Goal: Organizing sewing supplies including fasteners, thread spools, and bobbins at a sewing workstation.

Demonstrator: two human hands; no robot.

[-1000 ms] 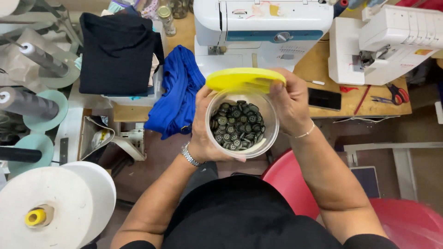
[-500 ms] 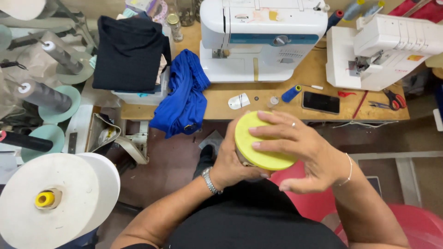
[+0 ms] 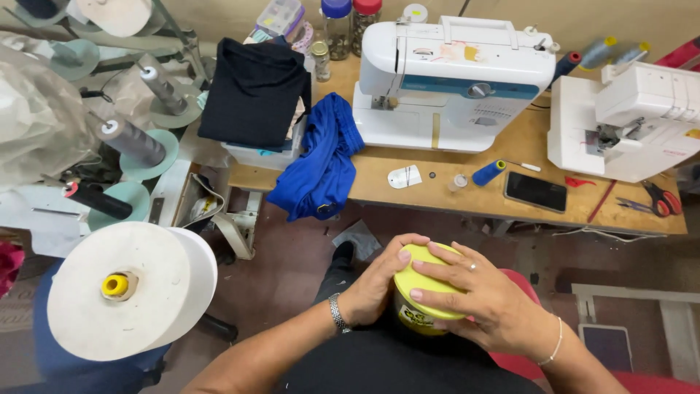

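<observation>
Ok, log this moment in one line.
left hand: grips jar side | right hand: palm on yellow lid | jar: lid on, in lap

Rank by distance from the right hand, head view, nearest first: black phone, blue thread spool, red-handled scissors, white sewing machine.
From the right hand, which rests on the yellow lid:
1. Black phone, on the table edge straight ahead.
2. Blue thread spool, ahead, just left of the phone.
3. White sewing machine, farther back on the table.
4. Red-handled scissors, far right.

Items 3 and 4 are close to call.
</observation>
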